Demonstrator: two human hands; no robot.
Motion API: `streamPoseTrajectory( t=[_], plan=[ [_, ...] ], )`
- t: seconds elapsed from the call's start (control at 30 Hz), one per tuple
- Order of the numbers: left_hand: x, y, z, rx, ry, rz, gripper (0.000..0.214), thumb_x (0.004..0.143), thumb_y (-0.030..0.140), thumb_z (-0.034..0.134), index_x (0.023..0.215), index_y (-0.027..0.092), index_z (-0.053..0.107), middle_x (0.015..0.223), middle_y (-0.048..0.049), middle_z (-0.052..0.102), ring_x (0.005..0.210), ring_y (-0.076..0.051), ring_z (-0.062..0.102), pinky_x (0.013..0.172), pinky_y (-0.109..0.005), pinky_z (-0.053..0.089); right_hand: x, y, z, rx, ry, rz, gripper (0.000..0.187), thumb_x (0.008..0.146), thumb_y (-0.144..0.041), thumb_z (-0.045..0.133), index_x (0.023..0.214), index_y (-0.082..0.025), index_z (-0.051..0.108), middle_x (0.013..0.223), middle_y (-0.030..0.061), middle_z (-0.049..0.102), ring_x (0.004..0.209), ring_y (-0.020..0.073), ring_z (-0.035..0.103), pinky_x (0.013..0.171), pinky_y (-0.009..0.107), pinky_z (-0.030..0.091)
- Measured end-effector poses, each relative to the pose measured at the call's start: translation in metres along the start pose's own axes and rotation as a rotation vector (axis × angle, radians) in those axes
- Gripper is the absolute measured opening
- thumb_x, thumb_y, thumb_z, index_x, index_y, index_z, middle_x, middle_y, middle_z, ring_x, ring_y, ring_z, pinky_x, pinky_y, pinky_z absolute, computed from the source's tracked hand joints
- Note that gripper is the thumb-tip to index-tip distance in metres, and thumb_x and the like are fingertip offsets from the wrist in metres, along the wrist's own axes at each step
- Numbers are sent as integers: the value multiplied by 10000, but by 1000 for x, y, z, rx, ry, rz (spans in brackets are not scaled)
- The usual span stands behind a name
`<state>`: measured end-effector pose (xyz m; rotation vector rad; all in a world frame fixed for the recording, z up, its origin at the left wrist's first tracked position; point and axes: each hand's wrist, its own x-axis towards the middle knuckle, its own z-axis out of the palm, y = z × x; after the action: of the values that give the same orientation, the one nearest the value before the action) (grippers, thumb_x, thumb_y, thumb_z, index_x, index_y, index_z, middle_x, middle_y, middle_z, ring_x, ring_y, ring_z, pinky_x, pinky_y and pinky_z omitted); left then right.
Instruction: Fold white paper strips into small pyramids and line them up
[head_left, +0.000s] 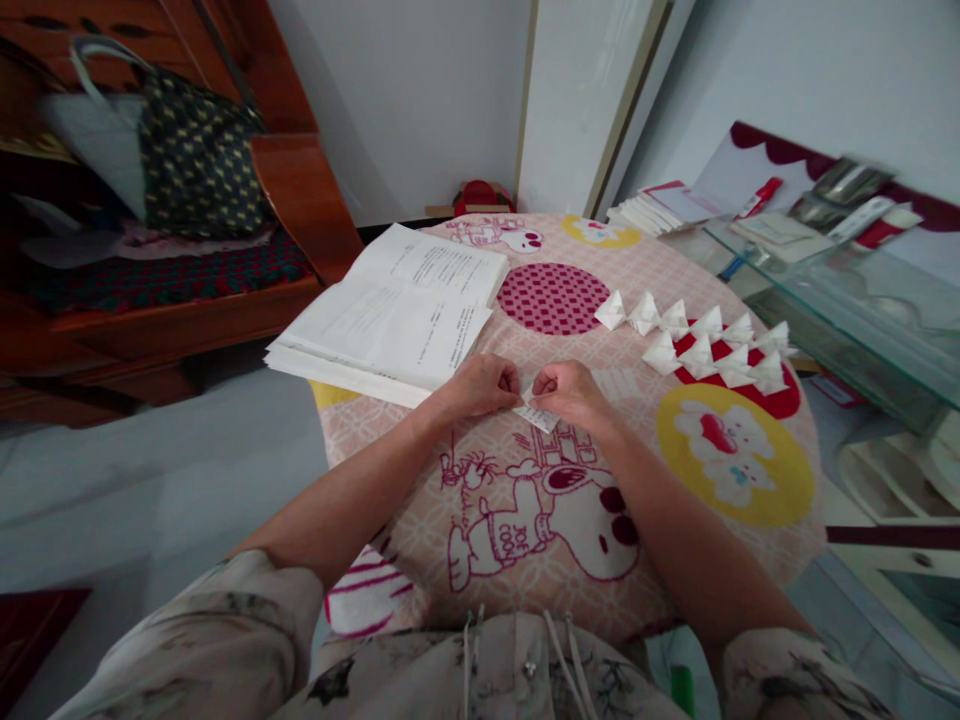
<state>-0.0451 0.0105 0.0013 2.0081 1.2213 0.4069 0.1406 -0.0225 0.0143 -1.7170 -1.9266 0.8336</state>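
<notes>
A small folded piece of printed paper [541, 416] lies between my hands over the table. My left hand [484, 385] pinches its left side with closed fingers. On the other side, my right hand [568, 390] grips it between thumb and bent fingers. Part of the paper is hidden under the fingertips. Just beyond my left hand lies an open book [375, 310] with printed pages. To the right stand several folded white paper shapes [697, 355] in two rows, with pointed tops.
A round table with a patterned cloth [480, 500] is in front of me. At right stands a glass shelf [855, 310] with metal containers and a red marker. A stack of papers [656, 208] sits at the back right. A wooden bench [300, 200] holding bags is at left.
</notes>
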Motion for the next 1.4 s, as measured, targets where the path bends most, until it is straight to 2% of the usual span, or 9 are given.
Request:
streamPoseTrajectory(
  t=[0.23, 0.4, 0.53, 0.73, 1.0, 1.13, 1.23, 1.3, 1.4],
  plan=[
    [-2, -1, -1, -64, -22, -13, 72, 691, 212, 716, 681, 157, 670, 562, 25, 613, 523, -100, 527, 535, -217, 364, -1, -3, 6, -86, 34, -16, 111, 673, -112, 770, 650, -178, 684, 672, 11, 687, 632, 143, 588, 605, 252, 407],
    [-5, -2, -5, -141, -110, 4, 81, 724, 234, 682, 746, 157, 667, 577, 29, 613, 523, -99, 545, 529, -214, 367, -5, -8, 7, -139, 38, -17, 95, 700, -114, 754, 671, -170, 683, 692, 31, 690, 642, 150, 580, 595, 267, 379],
    [-5, 0, -4, -57, -74, 12, 98, 689, 231, 710, 746, 161, 672, 606, 22, 634, 554, -101, 542, 538, -219, 354, -5, -8, 8, -164, 63, -42, 96, 706, -116, 743, 664, -178, 682, 699, 37, 698, 656, 156, 580, 609, 271, 382],
    [-1, 2, -2, -3, -65, -19, 109, 641, 184, 720, 740, 163, 678, 608, 27, 635, 570, -107, 545, 545, -225, 355, -3, -7, 6, -115, 18, -28, 148, 676, -26, 705, 657, -171, 681, 687, 25, 694, 634, 145, 586, 609, 255, 399],
    [-6, -5, -6, -163, -106, 7, 183, 631, 130, 676, 811, 146, 707, 610, 37, 612, 565, -98, 535, 546, -210, 378, -4, 5, -5, -71, 36, -34, 158, 646, -20, 669, 612, -174, 671, 644, 11, 672, 619, 148, 588, 608, 256, 412],
    [-9, -1, -8, -200, -153, -7, 244, 731, 137, 610, 932, 132, 749, 574, 36, 598, 525, -96, 510, 542, -217, 370, -6, 9, -8, -32, 42, -15, 116, 648, -64, 699, 629, -172, 663, 631, 8, 658, 605, 146, 581, 580, 254, 399],
    [-9, 6, -6, -99, -69, 1, 197, 836, 210, 586, 880, 143, 766, 563, 21, 609, 527, -100, 500, 561, -231, 362, -7, 9, -7, -7, 37, -4, 112, 649, -72, 704, 644, -174, 657, 614, -4, 643, 601, 142, 577, 577, 249, 397],
    [-9, 13, -2, -26, 17, -4, 140, 812, 257, 668, 817, 151, 760, 634, 3, 663, 582, -108, 537, 584, -238, 370, -7, 10, -7, -10, 41, 0, 120, 646, -73, 712, 649, -176, 651, 604, -10, 635, 605, 143, 576, 583, 250, 402],
    [-9, 19, 5, 37, 67, -31, 90, 754, 241, 742, 783, 156, 743, 696, -10, 697, 630, -121, 561, 603, -249, 377, -8, 12, -8, -40, 71, -7, 133, 642, -102, 750, 663, -183, 646, 620, -8, 642, 618, 146, 576, 592, 255, 410]
  ],
)
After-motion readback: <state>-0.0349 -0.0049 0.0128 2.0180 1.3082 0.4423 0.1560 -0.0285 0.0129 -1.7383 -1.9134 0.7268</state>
